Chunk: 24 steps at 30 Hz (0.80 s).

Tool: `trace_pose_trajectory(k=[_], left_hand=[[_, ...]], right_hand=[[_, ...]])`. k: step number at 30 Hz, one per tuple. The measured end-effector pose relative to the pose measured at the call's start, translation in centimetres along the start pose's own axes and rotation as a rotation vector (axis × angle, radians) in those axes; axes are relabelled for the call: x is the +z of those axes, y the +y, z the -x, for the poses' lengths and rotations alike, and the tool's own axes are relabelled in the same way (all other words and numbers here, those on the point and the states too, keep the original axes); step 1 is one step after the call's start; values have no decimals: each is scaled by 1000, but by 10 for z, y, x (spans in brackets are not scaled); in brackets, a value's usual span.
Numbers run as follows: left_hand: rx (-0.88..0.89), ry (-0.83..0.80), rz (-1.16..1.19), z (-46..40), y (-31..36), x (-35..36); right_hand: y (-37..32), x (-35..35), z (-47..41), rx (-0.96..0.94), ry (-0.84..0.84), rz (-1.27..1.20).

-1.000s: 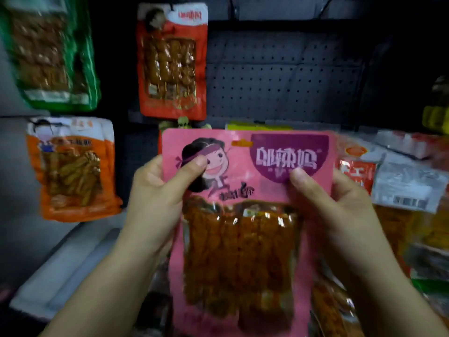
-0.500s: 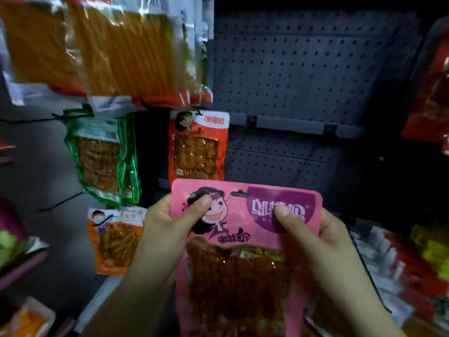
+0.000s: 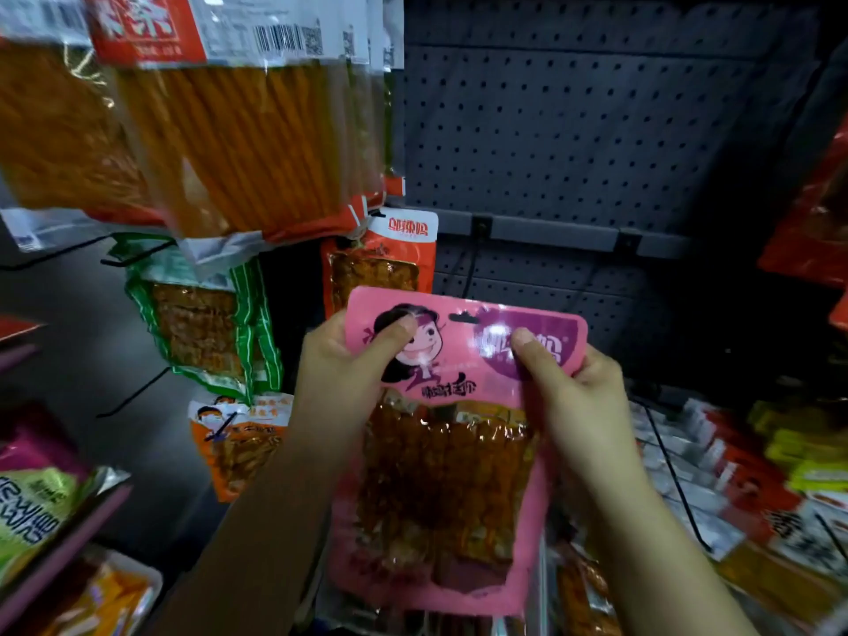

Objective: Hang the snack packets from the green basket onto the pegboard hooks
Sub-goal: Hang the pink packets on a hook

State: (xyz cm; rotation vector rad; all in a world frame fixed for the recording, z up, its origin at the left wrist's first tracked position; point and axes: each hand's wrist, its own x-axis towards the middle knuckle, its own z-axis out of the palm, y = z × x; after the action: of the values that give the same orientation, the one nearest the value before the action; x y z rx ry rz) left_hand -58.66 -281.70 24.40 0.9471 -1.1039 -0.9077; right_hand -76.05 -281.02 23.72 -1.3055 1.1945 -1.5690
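Left hand [image 3: 339,374] & right hand [image 3: 578,397] pinch pink packet [image 3: 454,475] upright, long axis vertical, hang-slot up.

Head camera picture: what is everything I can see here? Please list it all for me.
pink snack packet: one, pink with a clear window on brown snacks, centre, held up by both hands before the pegboard
pegboard: one, dark grey with rows of holes, upper right
orange stick packets: several, clear with red and white tops, hanging upper left
green packet: one, green and white edged, hanging left of centre
red packet: one, red-orange with white top, hanging just above the pink packet
orange packet: one, orange and white, lower left, behind the left forearm
mixed packets: many, white, red and yellow, heaped lower right
left hand: one, pinches the pink packet's top left
right hand: one, pinches its top right
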Motion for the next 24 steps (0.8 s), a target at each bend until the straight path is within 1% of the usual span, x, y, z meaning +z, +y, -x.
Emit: trace_pose_trajectory(k=[9,17,24], left_hand=[[-50,-58,29,-33,-18,-4],[-111,-90,45,-48,-37,0],[-14,-152,-17,-72,-55,3]], right_hand=[[8,12,-22,14,62,29],[19,11,-39,12,81,73],[29,7,-61,11,107,119]])
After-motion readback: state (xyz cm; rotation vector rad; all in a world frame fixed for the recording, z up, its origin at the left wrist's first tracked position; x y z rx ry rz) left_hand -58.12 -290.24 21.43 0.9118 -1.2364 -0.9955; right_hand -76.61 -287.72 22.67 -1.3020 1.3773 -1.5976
